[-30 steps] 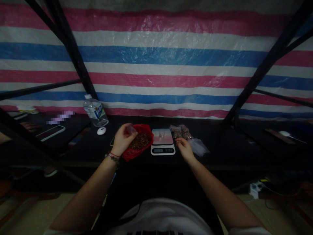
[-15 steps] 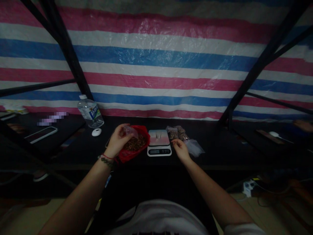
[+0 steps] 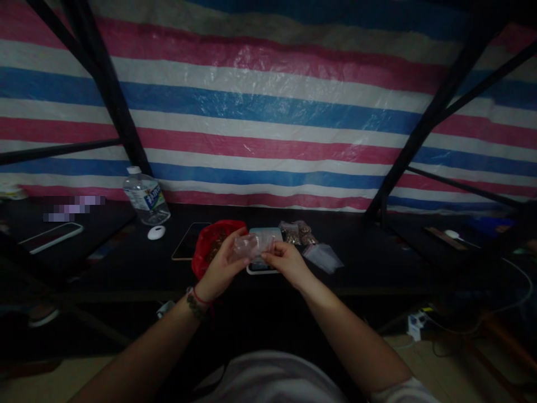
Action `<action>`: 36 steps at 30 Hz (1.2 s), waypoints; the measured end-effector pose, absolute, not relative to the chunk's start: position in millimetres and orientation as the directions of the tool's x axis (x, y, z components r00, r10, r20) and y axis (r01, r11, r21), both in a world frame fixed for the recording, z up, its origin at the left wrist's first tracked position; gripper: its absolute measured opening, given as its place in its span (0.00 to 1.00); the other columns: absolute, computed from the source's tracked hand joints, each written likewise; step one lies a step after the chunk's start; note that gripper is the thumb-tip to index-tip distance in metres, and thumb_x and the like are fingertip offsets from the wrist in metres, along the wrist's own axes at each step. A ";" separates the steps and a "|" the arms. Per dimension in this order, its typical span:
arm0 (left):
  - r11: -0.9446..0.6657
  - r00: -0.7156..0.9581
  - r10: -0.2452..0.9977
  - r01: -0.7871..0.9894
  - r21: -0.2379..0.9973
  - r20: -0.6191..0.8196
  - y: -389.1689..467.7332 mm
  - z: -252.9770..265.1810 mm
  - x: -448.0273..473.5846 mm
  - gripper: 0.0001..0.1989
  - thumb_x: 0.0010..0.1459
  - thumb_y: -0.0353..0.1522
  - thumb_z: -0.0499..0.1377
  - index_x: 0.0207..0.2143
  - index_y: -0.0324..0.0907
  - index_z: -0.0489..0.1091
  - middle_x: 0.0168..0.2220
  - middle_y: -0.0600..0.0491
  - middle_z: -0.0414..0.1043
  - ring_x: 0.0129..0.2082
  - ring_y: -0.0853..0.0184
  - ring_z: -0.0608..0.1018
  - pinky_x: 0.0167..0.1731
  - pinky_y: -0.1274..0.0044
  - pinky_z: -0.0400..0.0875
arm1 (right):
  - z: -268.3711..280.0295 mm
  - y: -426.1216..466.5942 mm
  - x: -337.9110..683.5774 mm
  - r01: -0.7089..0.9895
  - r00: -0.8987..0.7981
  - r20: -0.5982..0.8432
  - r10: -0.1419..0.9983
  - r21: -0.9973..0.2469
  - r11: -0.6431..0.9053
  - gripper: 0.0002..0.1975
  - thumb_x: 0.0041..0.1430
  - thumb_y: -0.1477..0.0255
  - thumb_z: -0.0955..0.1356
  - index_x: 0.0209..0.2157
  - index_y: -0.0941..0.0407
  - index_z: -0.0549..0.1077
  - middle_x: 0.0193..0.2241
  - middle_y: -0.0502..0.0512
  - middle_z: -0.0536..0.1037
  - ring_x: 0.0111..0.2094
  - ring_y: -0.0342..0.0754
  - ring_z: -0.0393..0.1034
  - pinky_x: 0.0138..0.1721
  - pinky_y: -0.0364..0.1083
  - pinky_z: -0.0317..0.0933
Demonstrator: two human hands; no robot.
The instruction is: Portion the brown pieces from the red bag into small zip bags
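Observation:
Between my two hands a small clear plastic bag (image 3: pixel 254 244) is held up in front of the kitchen scale (image 3: pixel 263 270). My left hand (image 3: pixel 224 258) grips the bag's left end, and the fingers of my right hand (image 3: pixel 286 259) pinch its right end. Most of the scale's plate and display is hidden behind the bag and hands. Left of the scale lies an open red bag (image 3: pixel 201 246) of small brown pieces, partly covered by my left hand. Several filled small bags (image 3: pixel 293 232) sit right of the scale, with a stack of flat clear bags (image 3: pixel 323 257) just in front.
A large plastic bottle (image 3: pixel 146 198) and a white oval case (image 3: pixel 156 233) stand on the left of the dark table. A phone (image 3: pixel 187 243) lies beside the red bag. Black metal posts (image 3: pixel 119 115) rise on both sides, before a striped sheet. A white spoon (image 3: pixel 451 235) lies far right.
My left hand has moved right with the clear bag, from over the red bag to before the scale. My right hand has come left from beside the filled bags and taken the bag's other end.

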State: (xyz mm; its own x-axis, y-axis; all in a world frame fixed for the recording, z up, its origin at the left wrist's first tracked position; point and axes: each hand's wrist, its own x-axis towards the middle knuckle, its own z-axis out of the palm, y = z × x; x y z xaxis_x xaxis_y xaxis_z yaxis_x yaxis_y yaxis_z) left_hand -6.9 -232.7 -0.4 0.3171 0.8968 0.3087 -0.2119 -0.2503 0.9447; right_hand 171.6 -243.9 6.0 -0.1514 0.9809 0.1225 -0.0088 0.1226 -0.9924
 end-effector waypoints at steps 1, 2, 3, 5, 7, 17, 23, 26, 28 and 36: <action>-0.200 0.315 0.914 -0.201 0.959 0.257 -231.3 -0.6 -6.2 0.35 0.46 0.40 0.66 0.55 0.43 0.58 0.54 0.42 0.66 0.51 0.57 0.72 0.49 0.66 0.69 | 3.7 -243.1 175.2 0.022 -0.132 0.150 0.980 -0.988 0.154 0.13 0.44 0.62 0.72 0.24 0.58 0.71 0.18 0.47 0.71 0.18 0.39 0.59 0.20 0.39 0.51; -0.148 0.309 0.930 -0.185 0.972 0.200 -229.9 -1.0 -5.5 0.33 0.45 0.40 0.66 0.53 0.41 0.60 0.50 0.43 0.70 0.47 0.58 0.75 0.46 0.67 0.71 | 1.4 -242.8 179.4 0.057 -0.117 0.172 0.978 -0.982 0.180 0.13 0.45 0.62 0.71 0.24 0.58 0.71 0.19 0.47 0.71 0.19 0.39 0.60 0.21 0.40 0.52; -0.097 0.305 0.941 -0.164 0.982 0.144 -228.7 -1.4 -5.0 0.32 0.45 0.39 0.66 0.51 0.40 0.61 0.45 0.44 0.73 0.43 0.60 0.77 0.43 0.68 0.72 | -0.8 -243.1 183.9 0.090 -0.100 0.190 0.977 -0.976 0.199 0.12 0.46 0.62 0.71 0.24 0.58 0.72 0.19 0.48 0.71 0.19 0.40 0.60 0.21 0.40 0.52; -0.025 0.302 0.952 -0.115 0.993 0.059 -227.0 -2.2 -4.3 0.30 0.46 0.39 0.65 0.50 0.39 0.63 0.37 0.48 0.75 0.35 0.63 0.79 0.36 0.71 0.74 | -4.2 -244.8 192.8 0.146 -0.071 0.212 0.975 -0.964 0.221 0.12 0.48 0.63 0.70 0.25 0.58 0.73 0.19 0.48 0.70 0.20 0.40 0.60 0.22 0.40 0.52; 0.002 0.310 0.951 -0.061 0.998 0.017 -226.4 -2.3 -4.6 0.28 0.46 0.39 0.65 0.48 0.39 0.64 0.33 0.50 0.76 0.32 0.64 0.79 0.32 0.73 0.74 | -6.4 -246.7 200.6 0.185 -0.054 0.220 0.974 -0.956 0.227 0.12 0.49 0.63 0.69 0.27 0.58 0.74 0.19 0.48 0.71 0.21 0.41 0.60 0.22 0.40 0.53; -0.079 0.408 0.912 0.077 0.994 0.041 -224.9 1.5 -10.3 0.21 0.44 0.38 0.65 0.40 0.39 0.71 0.32 0.50 0.76 0.31 0.64 0.78 0.32 0.75 0.72 | -1.8 -252.7 208.1 0.408 -0.222 0.282 0.933 -0.843 0.352 0.11 0.54 0.65 0.67 0.24 0.56 0.75 0.21 0.49 0.72 0.24 0.43 0.63 0.26 0.42 0.54; -0.082 0.484 0.875 0.204 0.975 -0.028 -224.8 -11.2 -3.3 0.13 0.45 0.39 0.63 0.31 0.40 0.72 0.24 0.54 0.73 0.23 0.67 0.75 0.25 0.76 0.71 | -8.8 -249.1 204.0 0.295 -0.038 0.289 0.956 -0.911 0.287 0.10 0.49 0.64 0.69 0.26 0.57 0.75 0.22 0.50 0.74 0.24 0.43 0.64 0.27 0.42 0.57; -0.092 0.420 0.907 0.158 0.983 0.017 -227.0 -14.5 2.0 0.14 0.46 0.40 0.63 0.33 0.40 0.71 0.25 0.54 0.73 0.24 0.67 0.75 0.25 0.76 0.72 | -19.6 -244.7 198.8 0.066 -0.050 0.168 0.985 -0.983 0.171 0.15 0.46 0.62 0.71 0.34 0.57 0.75 0.25 0.50 0.75 0.24 0.43 0.65 0.25 0.41 0.58; -0.093 0.413 0.910 0.121 0.988 0.035 -228.6 -16.4 4.4 0.16 0.46 0.40 0.63 0.36 0.40 0.70 0.26 0.54 0.72 0.24 0.68 0.75 0.26 0.75 0.72 | -22.4 -240.8 202.1 -0.017 -0.100 0.118 0.988 -0.993 0.117 0.16 0.45 0.62 0.71 0.35 0.57 0.75 0.28 0.52 0.76 0.26 0.44 0.67 0.26 0.42 0.60; -0.146 0.573 0.819 0.266 0.953 -0.034 -235.8 -29.3 8.7 0.13 0.51 0.36 0.58 0.38 0.39 0.70 0.31 0.51 0.74 0.31 0.66 0.77 0.29 0.76 0.72 | -3.5 -215.0 336.5 0.248 0.313 0.230 0.921 -0.956 0.155 0.16 0.50 0.62 0.67 0.34 0.60 0.75 0.25 0.55 0.77 0.24 0.45 0.66 0.26 0.42 0.58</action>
State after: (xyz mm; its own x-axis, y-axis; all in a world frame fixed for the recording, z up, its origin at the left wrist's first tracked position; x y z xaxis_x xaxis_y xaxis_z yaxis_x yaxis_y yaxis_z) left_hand 8.7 -235.8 -29.3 0.5728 0.8190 -0.0343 0.2663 -0.1463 0.9527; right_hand 336.5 -215.0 -3.5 0.3128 0.9215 0.2303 0.2475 0.1550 -0.9564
